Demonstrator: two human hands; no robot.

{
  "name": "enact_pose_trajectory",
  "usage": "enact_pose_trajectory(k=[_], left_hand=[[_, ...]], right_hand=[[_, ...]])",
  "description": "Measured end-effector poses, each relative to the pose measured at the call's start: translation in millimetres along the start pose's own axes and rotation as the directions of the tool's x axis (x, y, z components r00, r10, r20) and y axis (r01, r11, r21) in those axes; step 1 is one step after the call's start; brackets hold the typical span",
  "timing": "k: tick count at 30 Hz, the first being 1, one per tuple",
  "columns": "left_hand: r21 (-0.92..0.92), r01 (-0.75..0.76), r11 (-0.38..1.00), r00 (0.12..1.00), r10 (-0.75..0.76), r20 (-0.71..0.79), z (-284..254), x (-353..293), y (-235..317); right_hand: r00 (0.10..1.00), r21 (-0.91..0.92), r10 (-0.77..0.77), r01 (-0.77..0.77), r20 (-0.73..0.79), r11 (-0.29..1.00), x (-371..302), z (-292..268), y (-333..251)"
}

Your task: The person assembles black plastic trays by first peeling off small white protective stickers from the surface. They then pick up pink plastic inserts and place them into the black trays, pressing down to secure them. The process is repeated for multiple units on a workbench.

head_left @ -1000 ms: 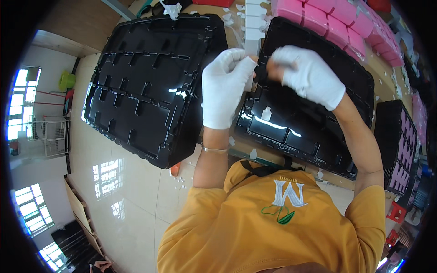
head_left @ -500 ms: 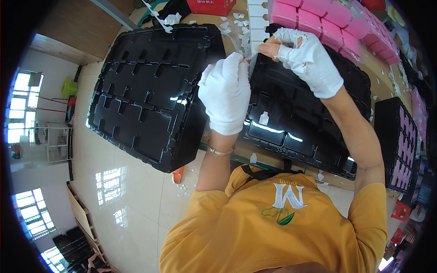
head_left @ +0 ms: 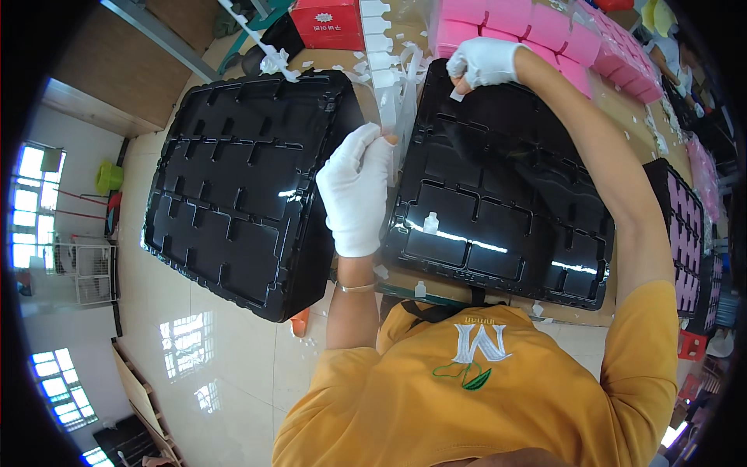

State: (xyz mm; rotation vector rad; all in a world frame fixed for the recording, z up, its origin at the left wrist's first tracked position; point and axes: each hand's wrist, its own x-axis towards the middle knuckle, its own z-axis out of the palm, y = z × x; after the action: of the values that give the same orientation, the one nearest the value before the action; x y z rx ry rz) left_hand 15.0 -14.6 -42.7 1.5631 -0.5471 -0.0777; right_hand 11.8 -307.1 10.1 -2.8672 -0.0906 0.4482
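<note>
My left hand point(head_left: 356, 194), in a white glove with bare fingertips, is closed between the two stacks of glossy black plastic trays. Its thumb and forefinger pinch the lower end of a white notched strip point(head_left: 383, 78) that runs up over the table. Over the far edge of the right-hand tray point(head_left: 498, 179), my gloved right hand point(head_left: 484, 62) pinches a small white piece point(head_left: 457, 95). One bottle-shaped white cutout point(head_left: 431, 223) lies on that tray. The left-hand tray point(head_left: 226, 187) holds nothing I can see.
Pink stacked packs point(head_left: 537, 35) lie at the table's far side, near a red box point(head_left: 327, 23). Crumpled translucent film point(head_left: 407, 101) and white scraps litter the tabletop. At the right stand black trays with lilac pieces point(head_left: 685, 226). Another person point(head_left: 669, 58) is partly visible at far right.
My hands have drawn apart: the right moved up over the tray's far edge with the small white piece, while the left came down and left holding the strip's end. The view has shifted slightly.
</note>
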Motion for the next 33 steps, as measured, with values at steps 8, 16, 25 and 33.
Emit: enact_pose_trajectory(k=[8, 16, 25, 33], left_hand=[[-0.05, 0.107, 0.993, 0.993, -0.104, 0.05, -0.2, -3.1, 2.5], [-0.296, 0.297, 0.908, 0.953, -0.262, 0.155, -0.3, -4.6, 4.8], [-0.347, 0.321, 0.881, 0.946, -0.28, 0.165, 4.5, -8.8, 10.3], [-0.266, 0.264, 0.927, 0.952, -0.206, 0.224, 0.4, -14.4, 22.6]], right_hand=[[0.967, -0.207, 0.251, -0.253, -0.036, 0.945, 21.4, 12.1, -15.3], [0.81, 0.402, 0.238, -0.003, -0.536, 0.916, -36.1, 35.3, -61.8], [0.59, 0.452, 0.204, 0.309, -0.781, 0.837, -57.5, 58.8, -138.8], [0.622, -0.277, -0.242, 0.042, -0.745, 0.96, -75.6, 66.7, -156.8]])
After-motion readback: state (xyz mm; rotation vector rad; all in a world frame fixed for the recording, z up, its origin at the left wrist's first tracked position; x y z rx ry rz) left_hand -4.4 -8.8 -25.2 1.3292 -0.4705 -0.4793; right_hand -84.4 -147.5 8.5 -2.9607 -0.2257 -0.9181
